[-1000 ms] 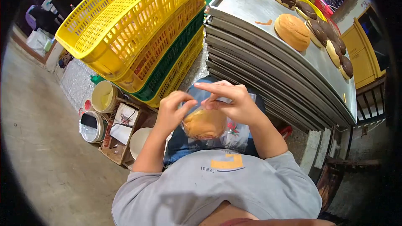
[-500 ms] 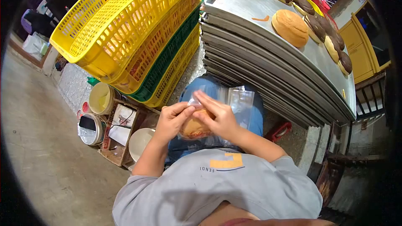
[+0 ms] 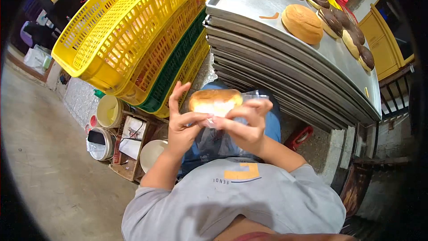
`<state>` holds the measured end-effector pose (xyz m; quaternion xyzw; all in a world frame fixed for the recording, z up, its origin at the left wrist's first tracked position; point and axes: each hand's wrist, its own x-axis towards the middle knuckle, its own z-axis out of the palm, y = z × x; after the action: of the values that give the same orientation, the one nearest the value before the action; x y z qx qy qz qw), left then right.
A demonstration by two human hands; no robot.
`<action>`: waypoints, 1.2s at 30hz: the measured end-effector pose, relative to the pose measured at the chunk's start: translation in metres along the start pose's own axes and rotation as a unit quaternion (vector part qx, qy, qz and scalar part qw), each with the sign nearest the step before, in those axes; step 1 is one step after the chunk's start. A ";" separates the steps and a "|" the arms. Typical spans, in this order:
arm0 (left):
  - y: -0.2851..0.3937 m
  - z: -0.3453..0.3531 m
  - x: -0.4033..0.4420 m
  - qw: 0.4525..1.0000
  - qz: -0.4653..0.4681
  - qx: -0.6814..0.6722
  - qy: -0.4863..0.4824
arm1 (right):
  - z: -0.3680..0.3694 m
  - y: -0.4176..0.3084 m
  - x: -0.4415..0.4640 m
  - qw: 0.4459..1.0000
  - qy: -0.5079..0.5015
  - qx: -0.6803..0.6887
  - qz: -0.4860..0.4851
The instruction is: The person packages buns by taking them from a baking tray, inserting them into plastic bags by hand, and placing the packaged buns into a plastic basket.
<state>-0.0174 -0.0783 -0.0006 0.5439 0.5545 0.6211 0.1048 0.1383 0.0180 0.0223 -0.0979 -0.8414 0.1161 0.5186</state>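
A round golden bread bun (image 3: 215,100) in clear plastic is raised above my lap, its pale side facing me. My left hand (image 3: 182,122) pinches the gathered plastic below the bun with thumb and forefinger, the other fingers raised. My right hand (image 3: 248,125) pinches the same plastic from the other side, its thumb and forefinger meeting my left fingertips. Clear plastic bags (image 3: 214,143) lie on my lap under the hands. A bare round bun (image 3: 302,24) sits on the top metal tray (image 3: 249,4), beside several chocolate-topped breads (image 3: 330,22).
Stacked yellow and green crates (image 3: 133,40) stand at the front left, a tall stack of metal trays (image 3: 267,58) at the front right. Buckets (image 3: 109,110), a wooden box (image 3: 122,169) and a pale bowl (image 3: 152,155) are at my left; a red object (image 3: 299,138) lies right.
The wrapped bun has tilted up and away from my lap, now showing its side. My hands have come together on the plastic below it. The view has shifted slightly.
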 end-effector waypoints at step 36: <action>0.001 0.031 0.000 0.971 -0.222 -0.084 -0.029 | -0.143 0.184 -0.498 0.461 -0.340 -0.318 0.756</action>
<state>0.0075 -0.0612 -0.0061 0.4144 0.6036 0.6109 0.3011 0.4949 0.0646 -0.3928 -0.8063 -0.5271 0.2111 -0.1658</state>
